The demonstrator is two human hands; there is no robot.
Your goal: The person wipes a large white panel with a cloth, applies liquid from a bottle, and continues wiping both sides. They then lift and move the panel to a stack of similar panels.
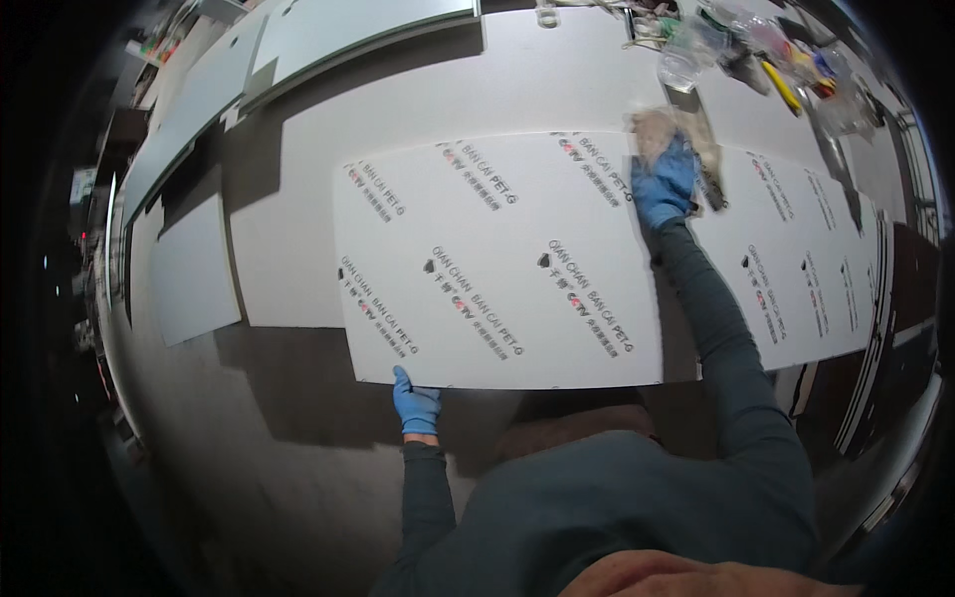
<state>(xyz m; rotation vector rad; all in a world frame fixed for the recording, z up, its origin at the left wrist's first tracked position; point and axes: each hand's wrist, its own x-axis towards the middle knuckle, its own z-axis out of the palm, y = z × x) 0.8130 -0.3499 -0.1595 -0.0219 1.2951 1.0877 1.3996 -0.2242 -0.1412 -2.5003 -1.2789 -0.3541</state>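
A white panel (487, 224) with rows of printed marks and a protective-film look lies flat in front of me. My left hand (417, 405), in a blue glove, grips its near edge towards the left. The thumb rests at the edge, and the other fingers are partly hidden. At the panel's far right corner, my right hand (664, 187), also gloved in blue, is closed on a beige rag (654, 131). Motion smears this hand and the rag, so single fingers are hard to make out.
Another printed white panel (791, 284) lies to the right, across a dark gap. Grey-white boards (358, 40) are stacked at the far left, with a smaller board (194, 264) nearer. Transparent plastic bags (696, 50) and a yellow-handled tool (781, 88) crowd the far right.
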